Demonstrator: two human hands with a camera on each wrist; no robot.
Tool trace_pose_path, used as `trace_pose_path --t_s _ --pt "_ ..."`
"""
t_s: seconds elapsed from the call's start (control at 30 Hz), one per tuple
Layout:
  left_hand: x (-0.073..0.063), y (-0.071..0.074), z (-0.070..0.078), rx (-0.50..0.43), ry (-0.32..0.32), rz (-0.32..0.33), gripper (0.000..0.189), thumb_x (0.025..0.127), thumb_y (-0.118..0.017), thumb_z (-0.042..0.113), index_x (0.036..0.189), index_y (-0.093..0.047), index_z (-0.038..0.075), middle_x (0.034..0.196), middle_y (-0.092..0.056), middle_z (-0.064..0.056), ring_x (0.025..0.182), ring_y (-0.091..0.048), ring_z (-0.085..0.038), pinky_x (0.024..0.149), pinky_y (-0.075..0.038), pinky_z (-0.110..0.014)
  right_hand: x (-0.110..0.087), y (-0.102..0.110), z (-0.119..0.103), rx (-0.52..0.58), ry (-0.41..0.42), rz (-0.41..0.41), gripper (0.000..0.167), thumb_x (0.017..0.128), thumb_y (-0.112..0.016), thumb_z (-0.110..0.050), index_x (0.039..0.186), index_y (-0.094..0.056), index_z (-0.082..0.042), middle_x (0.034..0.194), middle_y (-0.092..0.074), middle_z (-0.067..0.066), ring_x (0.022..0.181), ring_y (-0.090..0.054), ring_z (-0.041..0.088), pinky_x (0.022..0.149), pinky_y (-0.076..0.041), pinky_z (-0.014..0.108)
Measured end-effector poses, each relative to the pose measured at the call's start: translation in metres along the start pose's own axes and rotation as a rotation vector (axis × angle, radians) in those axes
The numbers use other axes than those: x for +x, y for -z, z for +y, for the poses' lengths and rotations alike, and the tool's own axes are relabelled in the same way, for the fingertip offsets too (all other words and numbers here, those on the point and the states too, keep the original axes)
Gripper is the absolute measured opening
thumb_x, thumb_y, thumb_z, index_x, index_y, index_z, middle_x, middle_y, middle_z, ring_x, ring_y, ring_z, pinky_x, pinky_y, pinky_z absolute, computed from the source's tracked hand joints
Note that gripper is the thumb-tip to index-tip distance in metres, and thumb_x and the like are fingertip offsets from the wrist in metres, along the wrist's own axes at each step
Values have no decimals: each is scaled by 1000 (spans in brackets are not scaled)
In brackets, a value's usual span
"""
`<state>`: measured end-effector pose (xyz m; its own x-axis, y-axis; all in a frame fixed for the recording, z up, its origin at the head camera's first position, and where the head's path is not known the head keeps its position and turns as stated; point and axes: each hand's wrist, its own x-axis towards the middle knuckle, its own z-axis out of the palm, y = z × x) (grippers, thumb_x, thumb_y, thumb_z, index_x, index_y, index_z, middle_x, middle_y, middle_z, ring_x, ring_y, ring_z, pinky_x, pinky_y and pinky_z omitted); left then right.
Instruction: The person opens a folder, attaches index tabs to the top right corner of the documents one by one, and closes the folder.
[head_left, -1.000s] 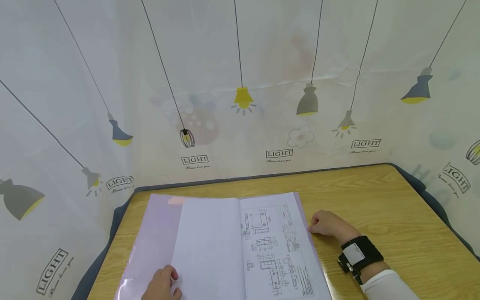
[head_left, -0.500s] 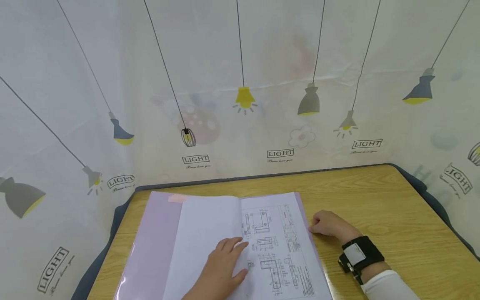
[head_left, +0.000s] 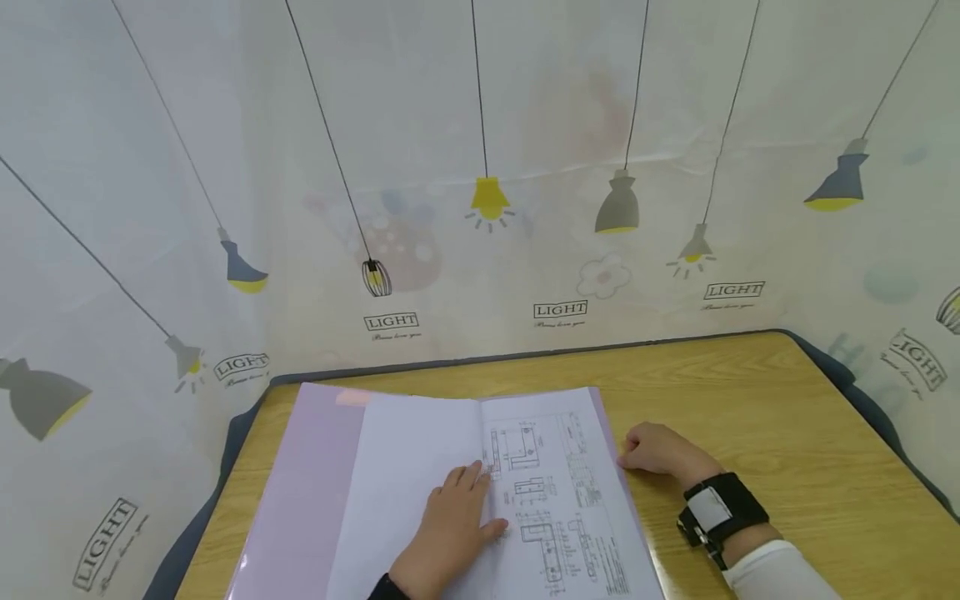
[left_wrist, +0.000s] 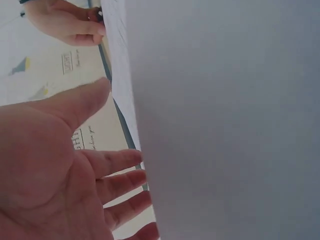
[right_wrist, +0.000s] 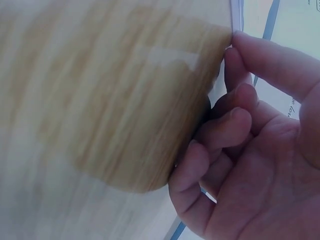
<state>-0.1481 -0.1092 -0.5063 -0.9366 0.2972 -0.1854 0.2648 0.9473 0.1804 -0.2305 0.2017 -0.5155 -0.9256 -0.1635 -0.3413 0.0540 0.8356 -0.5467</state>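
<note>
A clear-purple folder of sheets lies open on the table. Its left page is blank white; technical line drawings cover the right page. My left hand rests palm down near the fold between the pages, fingers straight and thumb spread towards the drawings. In the left wrist view those fingers touch the white paper. At the folder's right edge, my right hand pinches the border between thumb and forefinger. The right wrist view has its other fingers curled above the wood.
The wood-grain table extends right of the folder. A dark edging runs along its back. Behind rises a pale curtain printed with hanging lamps. A black strap wraps the right wrist.
My left hand has moved from the folder's left side rightward onto the fold and flattened there, slightly farther up since half a second ago. The right hand has stayed put.
</note>
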Motion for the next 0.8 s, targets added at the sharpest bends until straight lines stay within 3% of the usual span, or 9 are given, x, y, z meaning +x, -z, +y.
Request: trace_pose_path --t_s 0.17,0.33,0.47,0.8 --pt "4 -3 -11 -9 28 81 63 80 -68 52 124 -54 9 128 -50 -8 111 -48 -25 79 -49 -42 2 -1 -1 -5 -7 0 29 81 -69 -18 64 -47 -10 60 -38 0 56 -40 15 54 -29 27" --pt "9 -5 -18 -50 44 87 46 79 -70 48 102 -53 12 96 -46 -1 82 -40 -17 62 -39 -31 1 -2 -1 -12 -17 0 28 82 -69 -18 66 -48 -9 61 -39 0 57 -41 15 54 -29 27" --pt "10 -6 -22 -96 56 58 44 78 -72 46 97 -50 12 88 -42 0 77 -38 -16 61 -35 -29 1 -3 -2 -14 -17 -3 27 82 -69 -18 66 -49 -9 61 -40 0 57 -42 15 54 -30 27" --pt "12 -5 -23 -141 74 26 47 76 -74 44 98 -49 11 89 -40 -1 78 -38 -18 62 -36 -29 -3 -4 -1 -27 43 13 26 84 -66 -18 68 -49 -8 63 -41 1 59 -42 16 55 -30 28"
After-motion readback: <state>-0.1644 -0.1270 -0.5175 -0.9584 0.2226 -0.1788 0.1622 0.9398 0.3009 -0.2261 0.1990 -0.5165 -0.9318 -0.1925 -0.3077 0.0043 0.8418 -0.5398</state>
